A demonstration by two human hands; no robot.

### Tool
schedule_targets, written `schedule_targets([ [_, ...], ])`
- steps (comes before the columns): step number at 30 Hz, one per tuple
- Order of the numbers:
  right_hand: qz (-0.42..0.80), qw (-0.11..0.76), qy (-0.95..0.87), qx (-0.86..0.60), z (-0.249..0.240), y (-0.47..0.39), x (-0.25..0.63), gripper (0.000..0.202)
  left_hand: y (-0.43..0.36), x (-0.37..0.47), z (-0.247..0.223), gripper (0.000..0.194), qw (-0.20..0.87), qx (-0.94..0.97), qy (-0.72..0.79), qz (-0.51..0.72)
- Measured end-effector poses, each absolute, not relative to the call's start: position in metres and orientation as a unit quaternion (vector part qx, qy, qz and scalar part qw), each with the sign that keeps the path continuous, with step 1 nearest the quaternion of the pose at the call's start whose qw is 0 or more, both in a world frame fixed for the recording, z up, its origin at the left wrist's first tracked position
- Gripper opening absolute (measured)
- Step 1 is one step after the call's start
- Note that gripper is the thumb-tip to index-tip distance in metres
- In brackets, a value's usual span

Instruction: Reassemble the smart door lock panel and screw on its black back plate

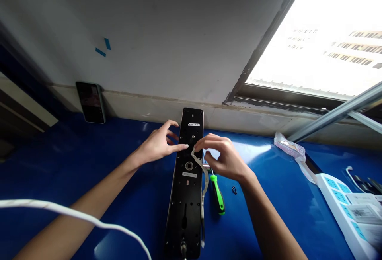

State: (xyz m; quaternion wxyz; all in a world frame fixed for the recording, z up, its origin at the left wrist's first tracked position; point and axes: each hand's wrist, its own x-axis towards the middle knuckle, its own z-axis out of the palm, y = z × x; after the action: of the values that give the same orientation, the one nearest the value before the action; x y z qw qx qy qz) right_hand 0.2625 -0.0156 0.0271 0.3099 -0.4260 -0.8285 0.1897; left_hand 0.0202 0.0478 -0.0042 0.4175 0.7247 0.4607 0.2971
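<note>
A long black door-lock panel (pixel 186 188) lies lengthwise on the blue table (pixel 119 196), its back side up with screw holes and a white label. My left hand (pixel 158 145) rests its fingertips on the panel's upper left edge. My right hand (pixel 222 154) pinches the end of a flat white ribbon cable (pixel 204 180) over the panel's upper part; the cable trails down along the panel's right edge. A screwdriver with a green and black handle (pixel 218 194) lies just right of the panel, under my right wrist.
A phone (pixel 90 102) leans against the wall at the back left. A small black screw (pixel 234 190) lies right of the screwdriver. A white power strip (pixel 346 204) and a plastic bag (pixel 291 148) sit at right. A white cord (pixel 74 214) crosses the lower left foreground.
</note>
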Motion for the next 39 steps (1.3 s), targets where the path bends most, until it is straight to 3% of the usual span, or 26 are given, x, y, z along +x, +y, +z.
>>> schedule_targets([
  [2, 0.156, 0.350, -0.790, -0.479, 0.025, -0.008, 0.258, 0.024, 0.049, 0.020, -0.008, 0.090, 0.483, 0.707, 0.435, 0.280],
  [5, 0.140, 0.367, -0.773, -0.498, 0.021, 0.003, 0.251, 0.025, 0.050, 0.021, -0.010, 0.102, 0.529, 0.684, 0.421, 0.275],
  [21, 0.127, 0.374, -0.809, -0.436, 0.012, 0.018, 0.246, 0.012, 0.047, 0.024, -0.011, 0.102, 0.527, 0.687, 0.395, 0.307],
  [30, 0.138, 0.369, -0.803, -0.448, 0.009, 0.014, 0.251, 0.019, 0.042, 0.023, -0.001, 0.094, 0.413, 0.760, 0.435, 0.251],
  [34, 0.137, 0.379, -0.782, -0.475, 0.008, 0.006, 0.264, 0.031, 0.033, 0.029, 0.005, 0.080, 0.237, 0.818, 0.438, 0.287],
  [39, 0.140, 0.367, -0.758, -0.521, 0.003, -0.011, 0.287, 0.023, 0.018, 0.044, 0.014, 0.050, 0.086, 0.852, 0.378, 0.351],
])
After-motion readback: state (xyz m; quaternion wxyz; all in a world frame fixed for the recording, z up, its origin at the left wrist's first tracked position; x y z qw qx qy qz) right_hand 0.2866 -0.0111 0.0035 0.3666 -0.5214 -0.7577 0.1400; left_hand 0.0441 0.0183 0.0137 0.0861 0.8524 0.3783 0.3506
